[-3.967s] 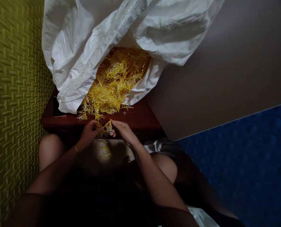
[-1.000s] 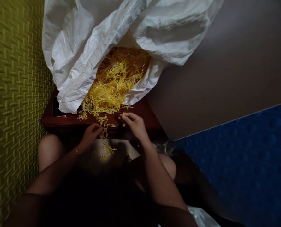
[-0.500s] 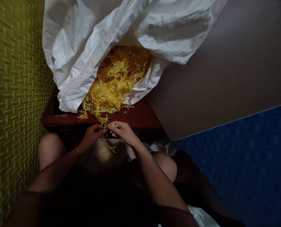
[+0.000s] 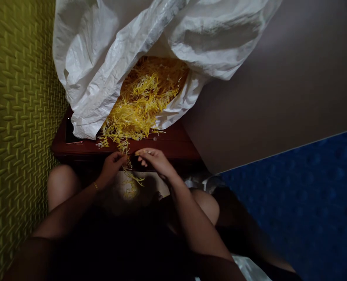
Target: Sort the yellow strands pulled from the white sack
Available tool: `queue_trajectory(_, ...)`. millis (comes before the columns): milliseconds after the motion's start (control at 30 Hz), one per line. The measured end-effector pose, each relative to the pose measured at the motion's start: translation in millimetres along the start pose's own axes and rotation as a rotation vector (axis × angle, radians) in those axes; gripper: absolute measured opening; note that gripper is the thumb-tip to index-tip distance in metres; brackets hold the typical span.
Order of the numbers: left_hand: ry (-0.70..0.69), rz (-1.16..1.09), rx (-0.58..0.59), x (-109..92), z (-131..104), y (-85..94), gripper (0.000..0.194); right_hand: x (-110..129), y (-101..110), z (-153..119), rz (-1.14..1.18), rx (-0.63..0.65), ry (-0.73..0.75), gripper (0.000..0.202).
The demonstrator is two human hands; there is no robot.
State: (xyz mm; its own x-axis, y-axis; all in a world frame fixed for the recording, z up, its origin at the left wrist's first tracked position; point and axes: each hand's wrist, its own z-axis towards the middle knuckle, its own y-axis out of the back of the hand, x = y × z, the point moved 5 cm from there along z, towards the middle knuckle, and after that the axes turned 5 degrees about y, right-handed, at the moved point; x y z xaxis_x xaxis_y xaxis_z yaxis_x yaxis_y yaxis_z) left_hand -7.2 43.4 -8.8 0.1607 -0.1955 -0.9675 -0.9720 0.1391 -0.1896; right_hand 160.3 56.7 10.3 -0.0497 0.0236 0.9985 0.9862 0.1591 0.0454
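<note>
A heap of thin yellow strands with pale tips point(image 4: 141, 105) spills from the mouth of a white woven sack point(image 4: 94, 70) onto a dark red surface point(image 4: 173, 146). My left hand point(image 4: 113, 166) pinches some of these strands at the near edge of that surface, and a few dangle below its fingers. Just to the right, my right hand point(image 4: 154, 158) is closed with thumb and fingertips together on a small yellow strand piece. A gap separates the two hands. What exactly the strands are made of cannot be made out.
A dark phone-like slab point(image 4: 72, 132) lies partly under the sack at left. Yellow textured matting point(image 4: 21, 117) covers the left side. To the right are a large brownish panel point(image 4: 267, 86) and a blue surface point(image 4: 308, 195). Fallen strands point(image 4: 130, 189) lie below my hands.
My hands have moved apart: the right one shifted slightly right, the left one slightly left. The sack and the heap stay where they were.
</note>
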Motion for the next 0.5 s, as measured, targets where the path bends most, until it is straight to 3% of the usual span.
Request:
queue_trajectory(67,-0.004,-0.006,-0.014,-0.2,1.0,1.0,0.022,-5.0,-27.3,-8.7,0.035,0.153,-0.067,0.031)
queue_trajectory(167,-0.019,0.004,-0.047,-2.3,1.3,2.6,0.021,-7.4,-49.1,-17.7,0.070,0.233,-0.094,0.033)
queue_trajectory(367,-0.013,0.021,-0.053,-1.6,1.6,2.3,0.020,-9.6,-49.0,-15.9,-0.002,0.131,0.009,0.032)
queue_trajectory(500,-0.033,0.016,-0.064,0.7,0.1,0.6,0.019,0.3,-34.7,-9.8,-0.307,0.035,0.228,0.023)
